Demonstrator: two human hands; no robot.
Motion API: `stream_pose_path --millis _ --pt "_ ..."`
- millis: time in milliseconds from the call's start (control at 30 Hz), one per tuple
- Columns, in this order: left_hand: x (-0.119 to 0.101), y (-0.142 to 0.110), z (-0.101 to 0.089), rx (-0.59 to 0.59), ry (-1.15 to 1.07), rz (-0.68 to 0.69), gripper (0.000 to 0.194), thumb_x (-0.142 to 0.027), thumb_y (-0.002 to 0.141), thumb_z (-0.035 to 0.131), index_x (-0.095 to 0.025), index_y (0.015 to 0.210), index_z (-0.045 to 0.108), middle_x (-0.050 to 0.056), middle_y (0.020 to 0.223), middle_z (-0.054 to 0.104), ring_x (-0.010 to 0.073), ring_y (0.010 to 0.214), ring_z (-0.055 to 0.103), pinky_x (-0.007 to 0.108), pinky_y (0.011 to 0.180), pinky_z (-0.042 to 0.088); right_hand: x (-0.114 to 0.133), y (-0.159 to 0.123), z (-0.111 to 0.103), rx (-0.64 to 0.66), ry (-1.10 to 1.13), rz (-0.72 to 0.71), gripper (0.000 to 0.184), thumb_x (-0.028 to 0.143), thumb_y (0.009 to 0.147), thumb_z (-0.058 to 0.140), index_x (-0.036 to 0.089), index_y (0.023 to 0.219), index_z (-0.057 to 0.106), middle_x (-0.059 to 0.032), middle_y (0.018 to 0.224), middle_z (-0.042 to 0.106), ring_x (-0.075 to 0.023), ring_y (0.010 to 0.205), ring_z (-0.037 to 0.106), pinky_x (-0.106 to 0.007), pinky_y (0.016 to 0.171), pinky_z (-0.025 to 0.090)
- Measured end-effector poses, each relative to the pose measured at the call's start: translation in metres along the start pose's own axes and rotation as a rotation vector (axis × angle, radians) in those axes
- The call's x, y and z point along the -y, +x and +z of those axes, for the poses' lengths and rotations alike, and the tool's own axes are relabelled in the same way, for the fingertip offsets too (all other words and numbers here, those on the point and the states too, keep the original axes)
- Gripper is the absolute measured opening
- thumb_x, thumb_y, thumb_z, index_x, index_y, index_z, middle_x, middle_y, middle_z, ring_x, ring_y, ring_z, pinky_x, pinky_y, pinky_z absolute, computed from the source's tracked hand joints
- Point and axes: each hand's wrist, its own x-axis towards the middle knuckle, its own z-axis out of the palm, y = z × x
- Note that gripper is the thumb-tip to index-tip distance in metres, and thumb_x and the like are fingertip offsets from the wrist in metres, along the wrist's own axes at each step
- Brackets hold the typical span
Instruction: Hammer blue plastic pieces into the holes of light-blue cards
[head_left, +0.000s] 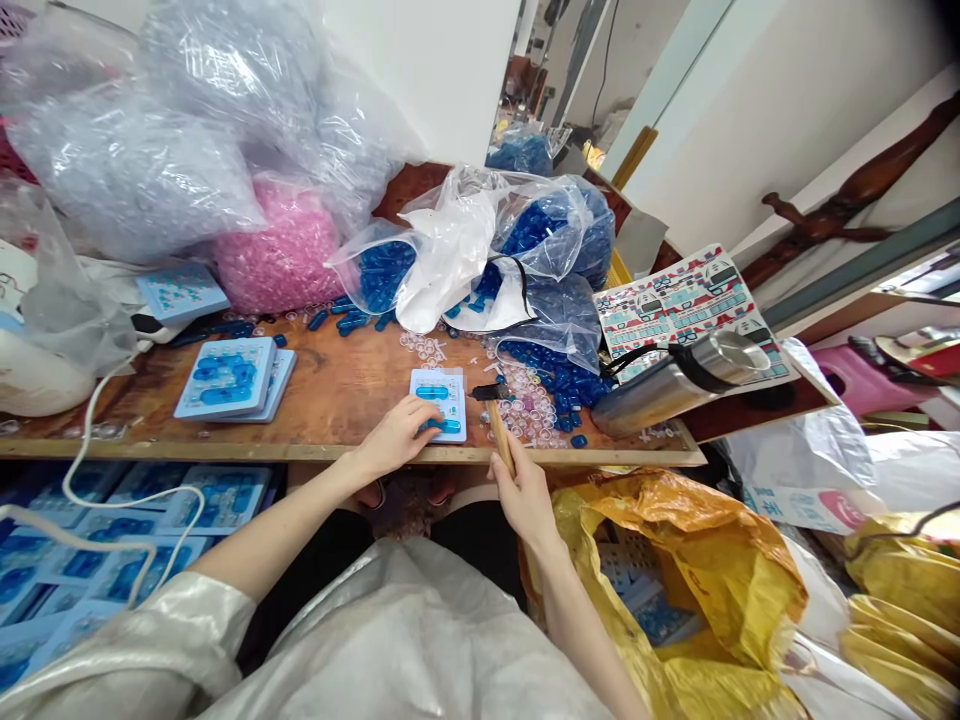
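Note:
My left hand (397, 435) rests at the left side of a light blue plastic panel (457, 405) near the table's front edge. Its fingers are bent over blue translucent pieces on the panel; whether they pinch one is hidden. In my right hand (523, 490) is a hammer (498, 432), gripped by its wooden handle. The hammer's black head is just right of the panel, above small clear rings (529, 410) scattered on the wood. Dark blue translucent pieces (555, 375) lie in a heap behind the rings.
Stacked panels (229, 375) sit at the table's left. Clear bags of blue pieces (570, 230) and a pink bag (277, 245) stand behind. A steel flask (667, 390) leans at right. Below are panels in a crate (142, 520) and a yellow sack (720, 560).

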Motion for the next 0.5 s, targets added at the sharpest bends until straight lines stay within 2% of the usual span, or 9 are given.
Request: stream_pose_path --millis 167,333,433,500 --pt "0.0 -0.005 0.006 -0.034 0.03 0.042 0.011 -0.02 0.086 0.044 -0.017 0.09 0.054 0.004 0.096 0.059 0.0151 0.094 0.05 0.032 0.088 0.041 0.009 -0.007 -0.003 0.036 -0.039 -0.045 0.047 0.03 0.087 0.038 0.015 0.131 0.041 -0.0033 0.074 0.062 -0.0153 0.066 0.058 -0.027 0.068 0.046" --pt "0.001 -0.009 0.01 -0.106 0.066 0.066 0.012 -0.021 0.087 0.044 -0.016 0.087 0.055 0.005 0.095 0.058 0.0146 0.093 0.049 0.031 0.086 0.041 0.014 -0.018 0.001 0.101 -0.106 -0.113 0.045 0.027 0.089 0.035 0.02 0.134 0.038 -0.0076 0.106 0.062 -0.0192 0.095 0.059 -0.031 0.083 0.046" --pt "0.003 -0.01 0.011 -0.129 0.078 0.05 0.012 -0.02 0.087 0.044 -0.016 0.084 0.054 0.005 0.091 0.056 0.0143 0.09 0.048 0.03 0.084 0.042 0.015 -0.02 0.005 0.167 -0.182 -0.118 0.045 0.024 0.088 0.035 0.02 0.134 0.038 -0.008 0.118 0.057 -0.0209 0.104 0.056 -0.034 0.088 0.044" --pt "0.003 -0.01 0.011 -0.125 0.082 0.046 0.012 -0.02 0.087 0.043 -0.016 0.082 0.054 0.005 0.09 0.056 0.0143 0.089 0.047 0.029 0.083 0.042 0.015 -0.02 0.007 0.16 -0.183 -0.125 0.046 0.023 0.089 0.034 0.021 0.135 0.035 -0.0069 0.123 0.053 -0.0205 0.108 0.054 -0.033 0.09 0.043"
